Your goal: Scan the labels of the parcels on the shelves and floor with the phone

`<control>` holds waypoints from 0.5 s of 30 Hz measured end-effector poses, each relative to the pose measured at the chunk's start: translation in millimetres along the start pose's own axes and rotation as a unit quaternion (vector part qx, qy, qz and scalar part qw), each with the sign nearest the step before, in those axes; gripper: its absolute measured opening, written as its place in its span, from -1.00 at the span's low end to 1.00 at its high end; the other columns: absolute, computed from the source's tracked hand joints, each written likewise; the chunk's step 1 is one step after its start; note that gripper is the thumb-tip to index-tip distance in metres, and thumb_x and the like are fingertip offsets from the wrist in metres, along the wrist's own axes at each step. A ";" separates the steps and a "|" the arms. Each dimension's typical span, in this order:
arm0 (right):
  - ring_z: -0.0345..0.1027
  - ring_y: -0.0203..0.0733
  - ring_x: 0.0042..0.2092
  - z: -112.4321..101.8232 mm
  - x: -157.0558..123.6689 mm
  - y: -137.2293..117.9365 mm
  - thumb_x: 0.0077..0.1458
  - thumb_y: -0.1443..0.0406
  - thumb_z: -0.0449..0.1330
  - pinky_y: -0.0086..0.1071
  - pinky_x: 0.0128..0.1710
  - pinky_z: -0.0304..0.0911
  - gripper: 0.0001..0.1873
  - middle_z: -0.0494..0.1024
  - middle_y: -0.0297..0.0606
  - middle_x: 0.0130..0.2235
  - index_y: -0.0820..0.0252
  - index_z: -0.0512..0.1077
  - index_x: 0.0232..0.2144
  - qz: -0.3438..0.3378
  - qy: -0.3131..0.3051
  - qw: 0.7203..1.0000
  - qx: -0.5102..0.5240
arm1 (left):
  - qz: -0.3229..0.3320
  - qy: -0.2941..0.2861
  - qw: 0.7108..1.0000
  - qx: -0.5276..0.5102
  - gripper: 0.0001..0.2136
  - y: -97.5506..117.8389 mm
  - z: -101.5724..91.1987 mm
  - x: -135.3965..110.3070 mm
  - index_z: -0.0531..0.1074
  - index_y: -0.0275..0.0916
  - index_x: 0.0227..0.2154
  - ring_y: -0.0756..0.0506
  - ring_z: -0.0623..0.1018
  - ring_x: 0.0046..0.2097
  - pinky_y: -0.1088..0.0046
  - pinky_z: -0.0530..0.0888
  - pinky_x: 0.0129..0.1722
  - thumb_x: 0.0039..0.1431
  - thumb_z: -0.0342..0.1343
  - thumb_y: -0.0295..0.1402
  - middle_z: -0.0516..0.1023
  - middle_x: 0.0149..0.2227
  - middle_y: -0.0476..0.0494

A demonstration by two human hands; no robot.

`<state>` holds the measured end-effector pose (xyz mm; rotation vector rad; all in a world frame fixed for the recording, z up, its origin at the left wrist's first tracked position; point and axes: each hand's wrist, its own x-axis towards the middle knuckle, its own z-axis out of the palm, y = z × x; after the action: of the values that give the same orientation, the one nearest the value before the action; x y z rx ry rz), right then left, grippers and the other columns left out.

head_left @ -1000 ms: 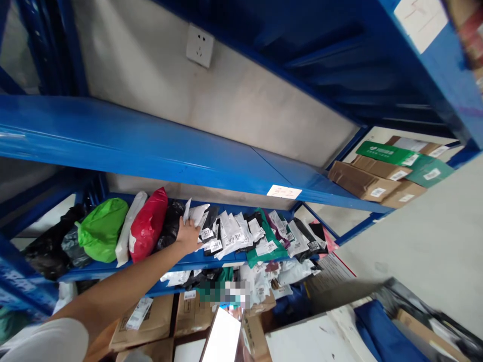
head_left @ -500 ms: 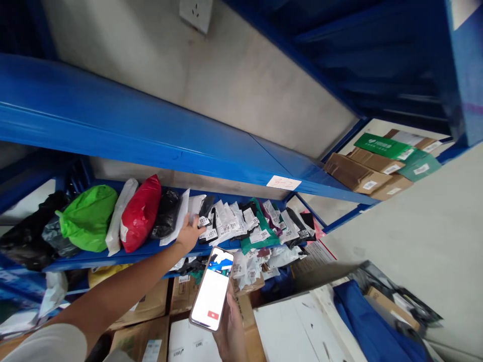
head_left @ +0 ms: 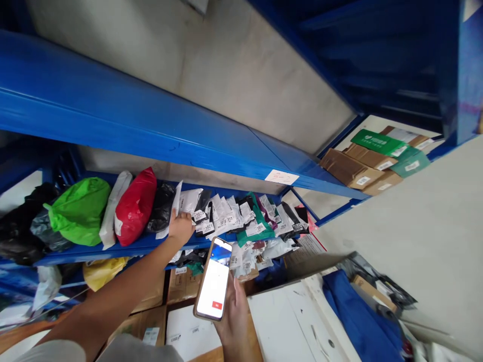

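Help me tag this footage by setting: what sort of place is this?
Probably a parcel storeroom or pickup point: blue metal shelving with a handwritten "3-2" label, a row of bagged parcels with many numbered stickers, and cardboard boxes stacked on a shelf above.

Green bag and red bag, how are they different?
The green bag is wide and squat; the red bag is narrower and leans. The red bag shows a white patch; the green bag shows none. The red bag is nearer the left hand than the green bag. Both sit on the shelf.

two hands (head_left: 181, 227), one phone (head_left: 213, 284), one red parcel (head_left: 136, 207)
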<state>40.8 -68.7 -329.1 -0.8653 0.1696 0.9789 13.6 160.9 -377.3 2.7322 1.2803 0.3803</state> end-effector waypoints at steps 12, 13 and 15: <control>0.37 -0.27 -0.50 -39.7 2.4 -22.0 -0.02 -0.19 0.12 -0.55 -0.74 0.12 -0.40 0.56 -0.25 -0.44 0.17 0.53 -0.24 0.089 -0.169 0.978 -0.084 | 0.014 0.012 1.000 -0.011 -0.64 -14.4 4.1 -10.4 0.53 -0.32 -0.23 -0.20 0.50 -0.08 0.14 0.16 0.18 0.18 -0.19 -0.58 0.55 -0.19 -0.28; 0.36 -0.27 -0.50 -40.5 3.0 -23.1 0.00 -0.20 0.09 -0.54 -0.73 0.15 -0.38 0.57 -0.24 -0.43 0.18 0.54 -0.24 0.090 -0.176 0.976 -0.086 | 0.017 0.012 1.000 -0.014 -0.65 -15.5 4.4 -10.7 0.54 -0.32 -0.24 -0.20 0.50 -0.08 0.14 0.16 0.17 0.18 -0.19 -0.58 0.55 -0.20 -0.28; 0.36 -0.27 -0.52 -41.2 4.2 -22.9 -0.01 -0.23 0.05 -0.54 -0.75 0.16 -0.32 0.59 -0.21 -0.42 0.19 0.53 -0.21 0.100 -0.187 0.976 -0.051 | 0.026 0.013 0.999 -0.021 -0.66 -17.2 5.6 -11.0 0.54 -0.33 -0.24 -0.21 0.49 -0.07 0.15 0.17 0.17 0.19 -0.17 -0.57 0.55 -0.21 -0.28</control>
<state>71.1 -101.1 -345.6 -0.7516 -0.1194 1.3316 -4.5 163.6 -388.1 2.7388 1.1944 0.4428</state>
